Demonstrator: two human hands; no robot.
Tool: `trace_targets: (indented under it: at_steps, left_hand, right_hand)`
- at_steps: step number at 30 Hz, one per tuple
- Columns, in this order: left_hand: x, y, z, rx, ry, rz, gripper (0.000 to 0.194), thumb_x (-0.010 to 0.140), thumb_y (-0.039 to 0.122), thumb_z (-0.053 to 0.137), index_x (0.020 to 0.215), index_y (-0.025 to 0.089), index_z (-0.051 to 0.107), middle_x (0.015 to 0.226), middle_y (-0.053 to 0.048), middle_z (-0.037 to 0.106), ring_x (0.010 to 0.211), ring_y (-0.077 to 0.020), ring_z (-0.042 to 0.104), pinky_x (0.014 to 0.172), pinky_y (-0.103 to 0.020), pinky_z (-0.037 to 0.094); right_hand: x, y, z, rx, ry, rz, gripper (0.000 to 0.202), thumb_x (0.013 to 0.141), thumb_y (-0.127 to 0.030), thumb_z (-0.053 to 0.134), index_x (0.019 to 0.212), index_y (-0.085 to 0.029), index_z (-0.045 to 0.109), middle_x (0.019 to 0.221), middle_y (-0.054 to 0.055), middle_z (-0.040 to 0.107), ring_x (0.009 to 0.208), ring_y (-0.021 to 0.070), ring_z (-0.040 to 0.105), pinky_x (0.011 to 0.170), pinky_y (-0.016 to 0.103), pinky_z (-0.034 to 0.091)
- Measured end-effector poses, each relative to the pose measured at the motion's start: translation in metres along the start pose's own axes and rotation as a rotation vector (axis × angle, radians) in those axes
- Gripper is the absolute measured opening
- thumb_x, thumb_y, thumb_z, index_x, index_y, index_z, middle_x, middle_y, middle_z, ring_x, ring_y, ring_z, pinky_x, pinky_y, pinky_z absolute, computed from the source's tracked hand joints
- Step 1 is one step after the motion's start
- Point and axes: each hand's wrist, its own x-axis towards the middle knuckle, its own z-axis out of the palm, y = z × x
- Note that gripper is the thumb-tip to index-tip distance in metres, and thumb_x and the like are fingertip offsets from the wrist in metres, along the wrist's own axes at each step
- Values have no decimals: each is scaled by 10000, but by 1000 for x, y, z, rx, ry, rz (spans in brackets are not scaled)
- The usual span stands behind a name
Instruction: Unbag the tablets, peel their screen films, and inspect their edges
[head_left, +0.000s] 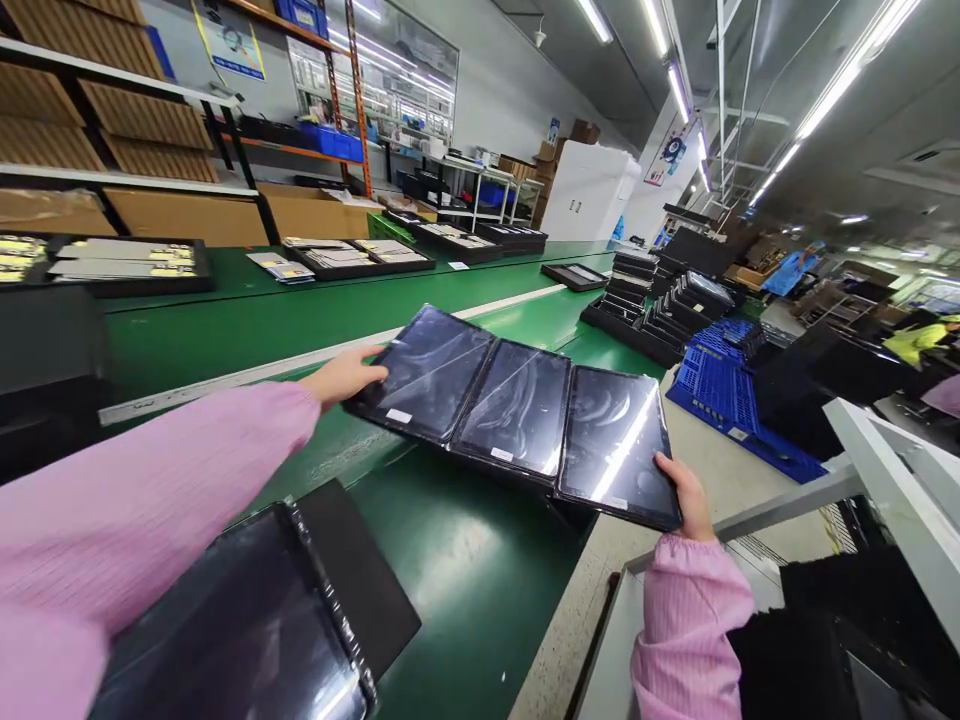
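Three dark tablet screens lie side by side in a shallow black tray (pixel 513 400), each with a small white label on its near edge. My left hand (pixel 346 376) grips the tray's left end, thumb on top. At the right end my right hand (pixel 686 495) is closed on the edge, its thumb over the screen's corner. The tray is raised and tilted over the green work surface (pixel 465 560). Below my left arm, another dark glossy screen in a black tray (pixel 247 610) lies over a flat black sheet (pixel 356 570).
Stacked black racks of screens (pixel 660 305) stand at the far right, near a blue crate (pixel 724 390). Trays of pale parts (pixel 352 257) line the bench's back. A light metal frame (pixel 892 490) juts in at the right. Cardboard-filled shelves (pixel 142 130) stand behind.
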Motion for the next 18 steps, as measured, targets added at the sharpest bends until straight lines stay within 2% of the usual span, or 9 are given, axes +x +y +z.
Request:
trace_targets:
  at_steps: [2,4,6,8,10,12,15,18]
  left_hand:
    - [42,22,19,6,-16,37,625,558,200,594,1148,143,792,646,1,701,675,-244,686,681,-312,554]
    - [80,36,38,10,-7,71,571,552,174,610,1085,146,812,699,-17,724,787,-261,711,789,-318,569]
    - [111,41,59,13,-7,92,504,538,145,630,1005,145,820,749,-34,744,896,-280,718,879,-317,557]
    - [133,37,79,7,-7,94,361,533,136,649,855,162,812,784,-52,764,971,-301,716,923,-313,542]
    - [147,25,95,-11,10,79,185,559,172,669,714,185,770,812,-73,782,1026,-322,708,932,-317,538]
    - [153,7,106,-44,66,49,122,629,259,664,694,198,747,871,-99,799,1090,-338,695,938,-334,538]
    - [153,-20,114,-121,172,-1,326,766,423,569,855,183,771,993,-130,805,1113,-325,694,934,-352,545]
    - [150,-37,121,-202,197,-44,600,864,580,394,986,136,777,1003,-153,803,950,-280,729,870,-337,568]
  right_hand:
    - [0,17,6,35,69,38,398,499,-528,851,597,-243,591,549,-49,610,491,162,554,444,289,436]
    - [-9,40,16,71,120,65,379,521,-524,834,625,-253,589,580,-36,643,516,183,599,454,301,473]
    - [-22,65,29,103,160,84,361,586,-550,795,670,-263,592,625,-16,681,568,216,661,492,327,532]
    - [-37,87,40,120,201,96,338,661,-573,745,718,-270,607,668,3,711,633,242,708,546,354,584]
    - [-48,103,47,119,227,101,316,721,-570,718,777,-268,642,731,21,747,704,261,743,599,371,620]
    - [-53,112,48,105,233,102,309,769,-556,711,851,-260,679,821,34,782,781,270,767,645,372,641]
    - [-52,114,41,70,197,94,356,840,-546,693,1016,-238,722,983,53,812,939,281,781,724,363,656]
    - [-49,115,34,32,117,74,477,891,-550,660,1234,-220,704,1194,70,795,1153,289,741,856,361,646]
